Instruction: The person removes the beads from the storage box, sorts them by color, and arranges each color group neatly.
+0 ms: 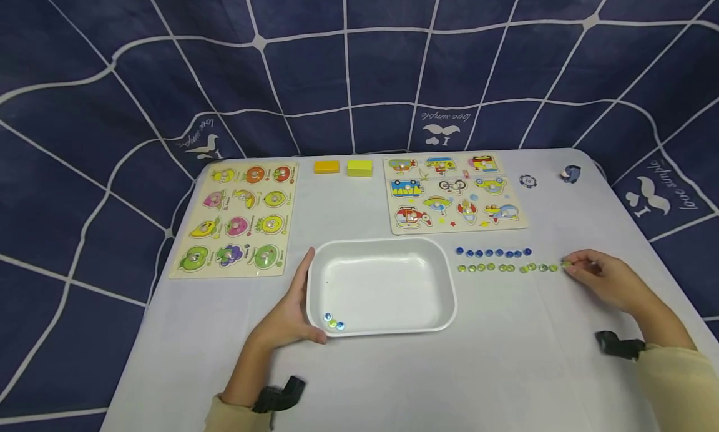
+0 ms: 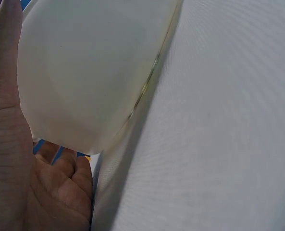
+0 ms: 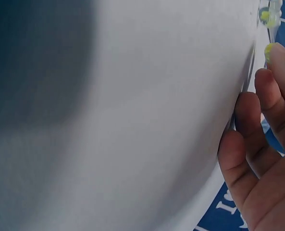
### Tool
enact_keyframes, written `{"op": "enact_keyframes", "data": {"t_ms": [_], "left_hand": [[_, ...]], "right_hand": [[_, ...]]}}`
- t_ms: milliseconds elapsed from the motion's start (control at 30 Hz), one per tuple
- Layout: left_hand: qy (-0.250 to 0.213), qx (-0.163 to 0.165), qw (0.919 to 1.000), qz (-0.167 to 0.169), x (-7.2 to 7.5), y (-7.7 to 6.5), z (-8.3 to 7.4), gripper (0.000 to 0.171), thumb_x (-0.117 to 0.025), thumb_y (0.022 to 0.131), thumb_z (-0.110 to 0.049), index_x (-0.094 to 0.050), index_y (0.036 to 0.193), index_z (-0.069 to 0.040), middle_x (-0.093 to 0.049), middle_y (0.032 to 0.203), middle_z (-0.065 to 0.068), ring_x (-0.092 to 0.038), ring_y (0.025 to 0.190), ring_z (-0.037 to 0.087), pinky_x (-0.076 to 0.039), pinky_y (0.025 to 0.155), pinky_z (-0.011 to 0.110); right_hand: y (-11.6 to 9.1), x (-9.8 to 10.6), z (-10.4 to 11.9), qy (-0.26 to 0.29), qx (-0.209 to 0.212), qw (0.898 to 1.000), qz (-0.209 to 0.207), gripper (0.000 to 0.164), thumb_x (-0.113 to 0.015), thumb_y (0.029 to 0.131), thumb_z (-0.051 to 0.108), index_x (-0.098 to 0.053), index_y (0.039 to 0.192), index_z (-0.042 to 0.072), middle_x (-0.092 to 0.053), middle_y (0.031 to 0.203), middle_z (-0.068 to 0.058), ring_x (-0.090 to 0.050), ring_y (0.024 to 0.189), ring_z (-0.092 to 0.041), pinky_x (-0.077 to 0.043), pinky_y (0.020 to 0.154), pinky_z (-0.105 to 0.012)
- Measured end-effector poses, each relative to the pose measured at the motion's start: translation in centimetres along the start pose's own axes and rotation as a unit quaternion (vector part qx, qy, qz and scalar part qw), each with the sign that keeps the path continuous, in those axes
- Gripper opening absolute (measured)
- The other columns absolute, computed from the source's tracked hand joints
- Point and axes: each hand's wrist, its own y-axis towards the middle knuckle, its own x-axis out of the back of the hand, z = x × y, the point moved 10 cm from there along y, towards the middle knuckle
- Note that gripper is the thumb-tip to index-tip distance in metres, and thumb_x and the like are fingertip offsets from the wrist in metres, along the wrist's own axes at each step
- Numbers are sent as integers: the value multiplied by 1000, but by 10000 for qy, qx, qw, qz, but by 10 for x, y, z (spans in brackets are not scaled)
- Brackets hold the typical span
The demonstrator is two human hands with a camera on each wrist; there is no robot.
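On the table stands a white rectangular tray with two blue glass beads and one green one in its near left corner. My left hand holds the tray at its left end, thumb by the near corner and fingers along the side. In the left wrist view, the tray wall rises beside the palm. Right of the tray lie a row of blue glass beads and a row of yellow-green glass beads. My right hand pinches a yellow-green bead at that row's right end.
A fruit puzzle board lies at the left, a vehicle puzzle board behind the tray. Orange and yellow blocks sit at the back edge. A poker chip and a small blue figurine are back right.
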Motion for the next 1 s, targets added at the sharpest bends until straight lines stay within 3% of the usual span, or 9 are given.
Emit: {"op": "enact_keyframes", "data": {"t_ms": [267,833,900,1000], "left_hand": [[6,10,10000,-8,0,0,0,146,-91,49,-47,11,152,-26,-10,159,-7,-17,146,26,-32,106,18],[36,153,9999,-14,0,0,1,145,-89,46,-53,9,151,-35,-10,159,-9,-14,147,21,-28,107,15],[75,154,9999,-14,0,0,1,144,-89,46,-54,9,151,-36,-10,159,-9,-14,147,21,-28,108,18],[162,130,9998,-21,0,-1,0,144,-87,47,-56,9,151,-34,-9,159,-8,-13,147,23,-27,112,32]], "right_hand": [[1,-7,6,-82,36,9998,201,40,-60,92,37,-59,114,3,-59,91,-8,-46,75,-8,-39,57,-17],[0,-5,11,-172,129,9997,142,42,-61,91,39,-60,117,7,-60,92,-7,-47,77,-10,-38,57,-19],[-2,0,12,-151,149,9998,62,44,-59,91,42,-59,121,9,-59,96,-7,-47,78,-7,-39,57,-19],[-5,10,22,-35,203,9996,-197,46,-56,92,43,-56,126,11,-57,101,-7,-44,80,0,-39,57,-18]]}}
